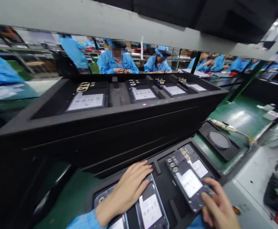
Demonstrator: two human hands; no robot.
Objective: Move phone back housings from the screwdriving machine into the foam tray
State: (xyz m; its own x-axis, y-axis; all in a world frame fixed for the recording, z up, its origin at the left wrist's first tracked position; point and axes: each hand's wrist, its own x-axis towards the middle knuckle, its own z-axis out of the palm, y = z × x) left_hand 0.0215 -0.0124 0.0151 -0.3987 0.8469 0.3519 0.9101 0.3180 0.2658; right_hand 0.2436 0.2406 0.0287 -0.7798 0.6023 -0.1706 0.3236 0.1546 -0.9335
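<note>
Down at the near edge, the left hand (126, 190) lies flat and open, fingers spread, palm pressed on a phone body (150, 203) that sits back-up in a slot of the low black tray (162, 181); it grips nothing. The right hand (218, 206) is partly curled, thumb and fingertips pinching the near end of a second phone body (188, 181), which is tilted slightly out of its slot in the same tray. That phone shows a white label and a row of round brass-coloured parts at its far end. Just beside it, to the right, a third phone (197, 163) lies in the tray.

Behind the tray, and reaching over its far edge, rises a stack of black trays (119, 127), the top one holding more phone bodies with white labels. To the right, on the green desk (239, 117), sits a dark square pad with a round disc (220, 140), and just beyond it a pale pen-shaped tool (223, 125) with a cable.

Further back, people in blue coats (117, 62) work at other benches.
</note>
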